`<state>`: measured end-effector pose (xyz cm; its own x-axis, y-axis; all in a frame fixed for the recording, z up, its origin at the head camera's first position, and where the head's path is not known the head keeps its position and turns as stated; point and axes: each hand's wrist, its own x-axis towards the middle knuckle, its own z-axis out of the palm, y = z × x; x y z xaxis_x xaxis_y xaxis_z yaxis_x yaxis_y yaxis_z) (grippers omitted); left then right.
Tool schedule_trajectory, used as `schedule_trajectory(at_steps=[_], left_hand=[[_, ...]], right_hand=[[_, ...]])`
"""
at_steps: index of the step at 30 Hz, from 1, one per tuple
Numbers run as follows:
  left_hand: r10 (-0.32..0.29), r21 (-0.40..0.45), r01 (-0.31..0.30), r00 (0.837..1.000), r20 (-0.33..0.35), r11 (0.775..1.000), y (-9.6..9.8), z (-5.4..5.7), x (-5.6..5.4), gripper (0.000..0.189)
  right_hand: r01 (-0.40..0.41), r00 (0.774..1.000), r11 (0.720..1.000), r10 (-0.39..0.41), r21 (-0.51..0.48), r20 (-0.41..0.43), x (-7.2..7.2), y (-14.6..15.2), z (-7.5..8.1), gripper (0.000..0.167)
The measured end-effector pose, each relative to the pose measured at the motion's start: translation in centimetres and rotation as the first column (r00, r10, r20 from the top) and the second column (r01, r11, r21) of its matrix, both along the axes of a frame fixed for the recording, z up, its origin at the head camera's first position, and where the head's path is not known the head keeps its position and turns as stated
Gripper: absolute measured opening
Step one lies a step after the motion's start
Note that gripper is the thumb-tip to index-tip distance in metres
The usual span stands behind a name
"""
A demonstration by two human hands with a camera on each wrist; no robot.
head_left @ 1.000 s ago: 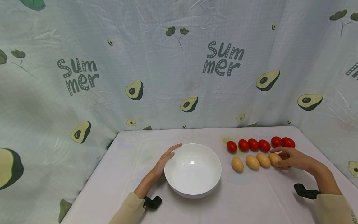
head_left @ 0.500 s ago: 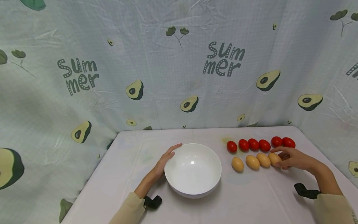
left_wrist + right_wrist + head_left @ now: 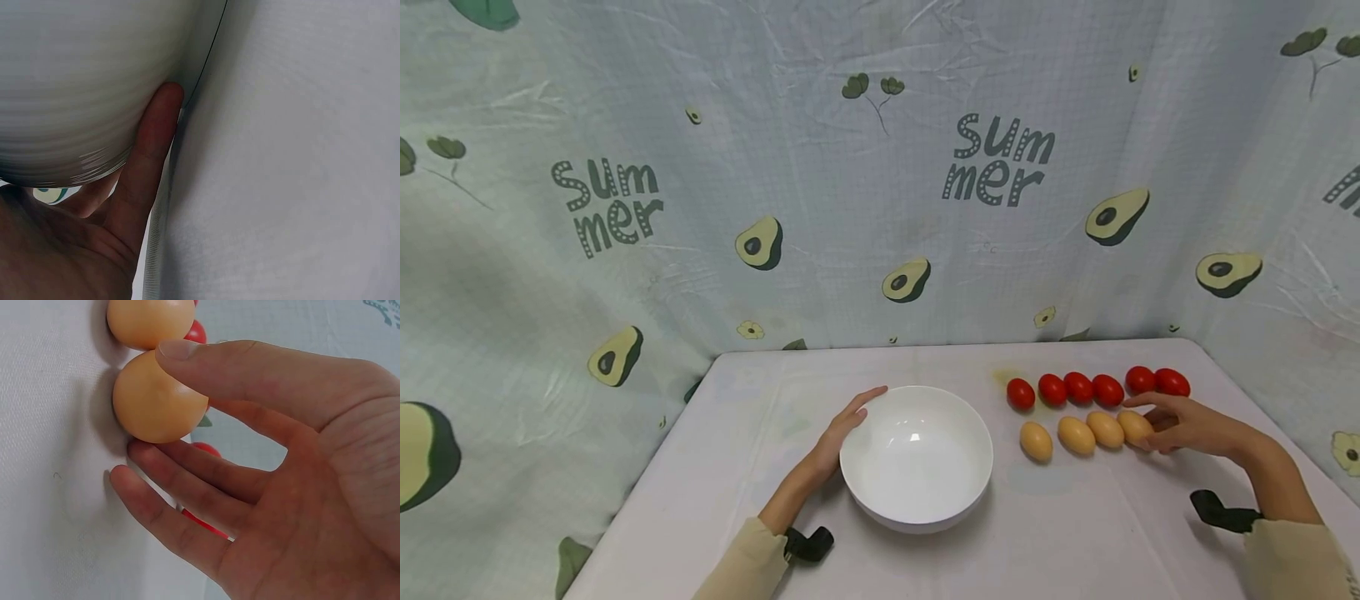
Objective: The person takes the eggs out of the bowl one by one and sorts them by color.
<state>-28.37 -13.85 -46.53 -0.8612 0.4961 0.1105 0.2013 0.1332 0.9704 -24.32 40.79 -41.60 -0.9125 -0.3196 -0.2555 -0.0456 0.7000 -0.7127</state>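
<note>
A white bowl (image 3: 917, 458) stands on the table in the head view, its inside bare. My left hand (image 3: 832, 437) rests against the bowl's left side. In the left wrist view its fingers (image 3: 153, 137) lie fairly straight along the bowl's outer wall (image 3: 81, 81). At the right, my right hand (image 3: 1191, 425) pinches the rightmost brown egg (image 3: 1135, 427) of a row. In the right wrist view the thumb lies on this egg (image 3: 153, 400) and other fingers touch its far side; the egg sits on the table. Beside it is another brown egg (image 3: 150, 319).
Several red tomatoes (image 3: 1078, 388) lie in a row behind the eggs. Further brown eggs (image 3: 1036, 442) lie between the bowl and my right hand. A white cloth covers the table (image 3: 760, 417); a printed curtain (image 3: 820, 167) hangs behind it.
</note>
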Motion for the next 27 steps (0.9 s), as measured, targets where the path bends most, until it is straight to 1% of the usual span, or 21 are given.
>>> schedule_trajectory(at_steps=[3, 8, 12, 21, 27], left_hand=[[-0.001, -0.003, 0.001, 1.0, -0.008, 1.0, 0.04, 0.1, -0.02, 0.056], [-0.003, 0.0, 0.003, 1.0, -0.002, 1.0, 0.11, 0.16, -0.03, 0.056], [0.006, 0.002, -0.006, 1.0, 0.003, 1.0, 0.08, 0.15, 0.12, 0.055], [-0.005, 0.004, 0.005, 1.0, 0.001, 1.0, 0.04, -0.05, 0.08, 0.055], [0.0, -0.008, 0.0, 1.0, -0.01, 1.0, 0.02, 0.26, 0.04, 0.055]], right_hand=[[0.005, 1.0, 1.0, -0.005, 0.004, -0.005, 0.07, 0.03, 0.07, 0.076], [-0.001, 1.0, 1.0, 0.001, 0.004, -0.015, 0.12, 0.15, 0.03, 0.074], [-0.004, 1.0, 1.0, 0.004, 0.009, -0.024, 0.06, 0.09, -0.01, 0.074], [0.002, 0.999, 0.999, -0.001, 0.033, -0.033, -0.06, 0.17, -0.19, 0.077], [0.016, 1.0, 1.0, -0.016, 0.024, -0.001, 0.15, 0.04, 0.55, 0.082]])
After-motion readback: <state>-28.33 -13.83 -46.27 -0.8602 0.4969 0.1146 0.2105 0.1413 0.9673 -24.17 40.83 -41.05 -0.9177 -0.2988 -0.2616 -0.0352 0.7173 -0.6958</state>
